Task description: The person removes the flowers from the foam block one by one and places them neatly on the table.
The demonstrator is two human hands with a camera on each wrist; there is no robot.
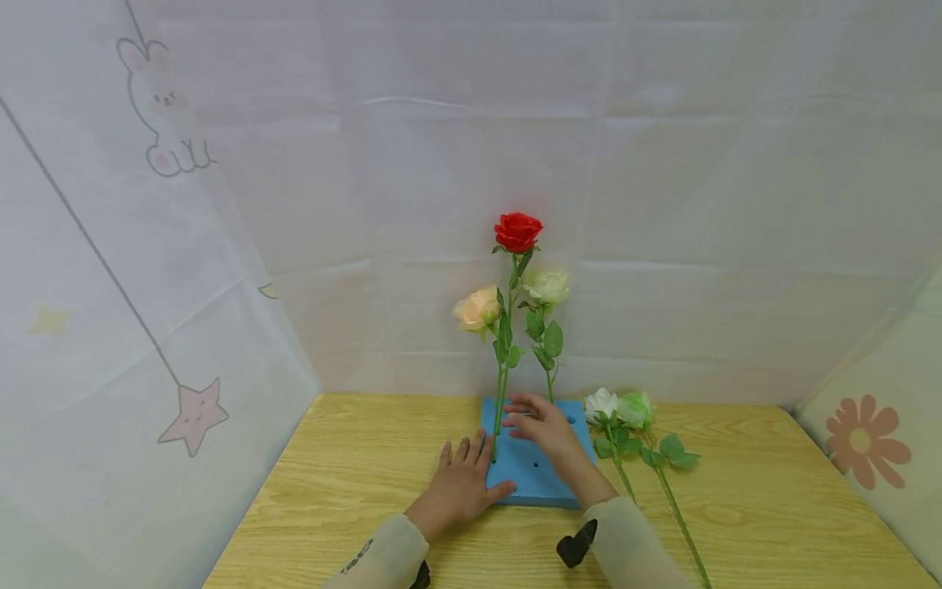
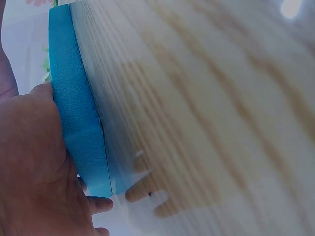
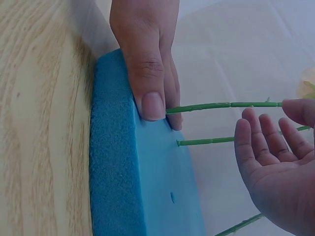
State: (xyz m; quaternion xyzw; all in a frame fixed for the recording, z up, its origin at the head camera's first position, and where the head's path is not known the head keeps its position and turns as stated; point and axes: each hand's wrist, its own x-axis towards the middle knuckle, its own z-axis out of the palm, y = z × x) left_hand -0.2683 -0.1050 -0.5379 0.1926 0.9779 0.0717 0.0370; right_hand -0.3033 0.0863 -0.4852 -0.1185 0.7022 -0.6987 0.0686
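Observation:
A blue foam block (image 1: 548, 483) lies on the table with three upright flowers in it: a red rose (image 1: 518, 232), a peach rose (image 1: 478, 308) and a pale greenish-white rose (image 1: 547, 286). My left hand (image 1: 462, 489) rests at the block's left front corner, fingers spread, its thumb on top. Beside the stems of the front flowers is my right hand (image 1: 546, 432), with loosely bent fingers. In the right wrist view its thumb (image 3: 299, 110) overlaps one green stem (image 3: 211, 106), but the fingers are not closed round it.
To the right of the block, a white rose (image 1: 602, 404) and a light green rose (image 1: 634, 407) lie on the wooden table (image 1: 353, 483), their stems pointing toward the front. Small holes (image 1: 536, 465) show in the block's top. A pale cloth (image 1: 441, 164) hangs behind.

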